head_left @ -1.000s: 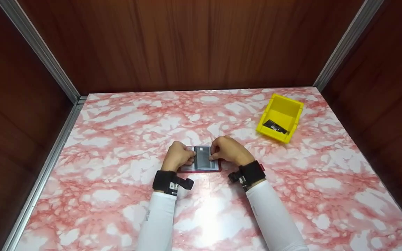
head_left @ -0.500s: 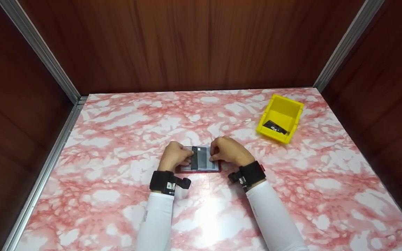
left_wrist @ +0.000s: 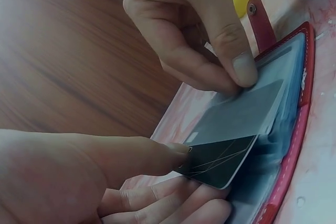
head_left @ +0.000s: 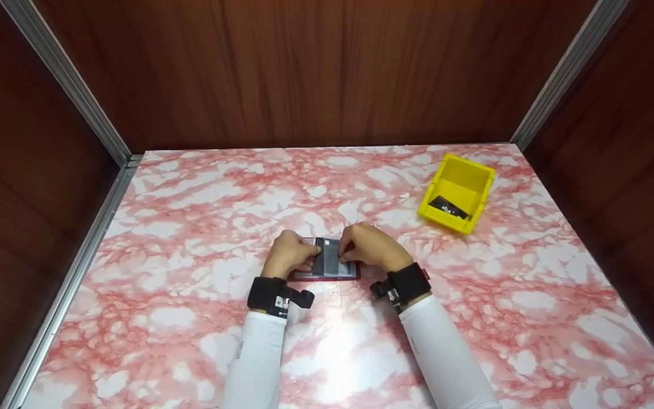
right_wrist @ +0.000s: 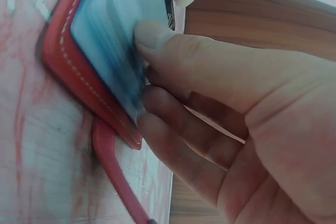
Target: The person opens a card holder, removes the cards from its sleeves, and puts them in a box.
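Black flat card with thin lines (left_wrist: 223, 159), pinched by L hand (head_left: 290, 253), has moved slightly twd 3 o'clock vs 0.5 s ago, approx. half inside a clear plastic sleeve (left_wrist: 236, 111). R hand (head_left: 373, 244) pinches that sleeve, part of a red stitched wallet (left_wrist: 297, 145). Pink-and-white marbled tabletop (head_left: 208, 204); brown wood-grain wall (head_left: 327, 74) at 12; yellow plastic bin (head_left: 463, 171) at 2. Only wrist cams show us the red strap (left_wrist: 264, 34).

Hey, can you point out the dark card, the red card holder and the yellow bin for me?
Dark card (left_wrist: 220, 158): left wrist view, on its uncovered part.
Red card holder (left_wrist: 294, 148): left wrist view, on its stitched edge.
Yellow bin (head_left: 466, 174): head view, on its inner far wall.
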`<move>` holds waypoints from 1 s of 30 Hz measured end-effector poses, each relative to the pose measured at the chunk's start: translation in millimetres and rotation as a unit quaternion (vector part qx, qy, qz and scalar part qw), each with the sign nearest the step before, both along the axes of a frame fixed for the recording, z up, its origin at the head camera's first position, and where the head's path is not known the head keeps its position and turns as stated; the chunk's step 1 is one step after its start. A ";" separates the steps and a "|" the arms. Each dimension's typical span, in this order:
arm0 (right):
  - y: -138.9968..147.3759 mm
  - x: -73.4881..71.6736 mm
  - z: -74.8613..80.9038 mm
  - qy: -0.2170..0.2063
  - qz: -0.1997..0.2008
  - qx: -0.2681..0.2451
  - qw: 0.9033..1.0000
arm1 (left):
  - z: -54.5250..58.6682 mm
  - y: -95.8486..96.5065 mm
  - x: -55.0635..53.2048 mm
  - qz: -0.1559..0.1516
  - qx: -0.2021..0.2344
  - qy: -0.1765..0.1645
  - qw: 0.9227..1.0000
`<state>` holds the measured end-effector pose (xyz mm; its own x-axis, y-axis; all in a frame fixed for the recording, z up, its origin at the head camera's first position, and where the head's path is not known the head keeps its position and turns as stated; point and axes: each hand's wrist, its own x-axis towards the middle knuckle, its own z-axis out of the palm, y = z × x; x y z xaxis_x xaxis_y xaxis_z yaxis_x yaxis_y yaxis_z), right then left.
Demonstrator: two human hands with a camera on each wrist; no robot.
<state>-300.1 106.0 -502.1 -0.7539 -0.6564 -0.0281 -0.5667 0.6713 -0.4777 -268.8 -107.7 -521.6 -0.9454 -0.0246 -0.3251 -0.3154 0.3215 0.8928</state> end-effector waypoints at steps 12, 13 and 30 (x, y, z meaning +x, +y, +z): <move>-5.2 1.3 -5.8 0.034 0.011 -0.012 0.999 | -0.4 1.2 -2.4 -0.014 -0.080 0.008 0.997; -5.4 1.5 -5.6 0.034 0.010 -0.012 0.999 | -0.3 1.3 -2.2 -0.014 -0.077 0.007 0.997; -5.8 1.8 -3.8 0.037 0.020 -0.010 0.999 | -0.2 -2.2 -0.8 -0.004 -0.037 -0.005 0.999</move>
<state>-298.3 100.2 -506.0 -0.7260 -0.6866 0.0399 -0.6274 0.6374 -0.4474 -269.5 -109.9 -521.7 -0.9422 -0.0406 -0.3325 -0.3214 0.3892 0.8633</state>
